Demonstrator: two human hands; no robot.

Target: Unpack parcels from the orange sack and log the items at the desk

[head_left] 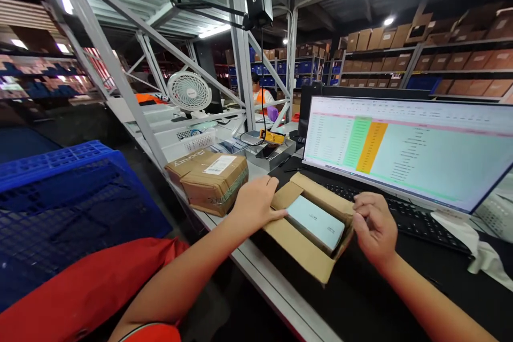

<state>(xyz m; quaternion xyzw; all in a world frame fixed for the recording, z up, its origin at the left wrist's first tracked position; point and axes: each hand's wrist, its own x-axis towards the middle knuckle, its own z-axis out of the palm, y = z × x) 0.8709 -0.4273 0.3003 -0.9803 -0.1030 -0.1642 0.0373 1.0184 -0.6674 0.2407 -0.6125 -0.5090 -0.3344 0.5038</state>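
An open cardboard box [300, 250] rests on the black desktop, its flaps spread outward. Inside it lies a pale blue-white box [315, 220] with small dark print on top. My left hand [256, 202] is closed on the carton's left end, thumb along the inner edge and fingers over the far side. At the opposite end, the fingers of my right hand [375, 228] are curled in a pinch on the edge of the right flap. Part of that flap is hidden behind the fingers.
Left of the carton sits a taped cardboard parcel [214, 181] with a white label. A monitor [409, 149] and keyboard [404, 214] stand behind. Crumpled white paper [487, 256] lies at right. A blue crate [80, 197] is at left; a metal post [239, 43] rises behind.
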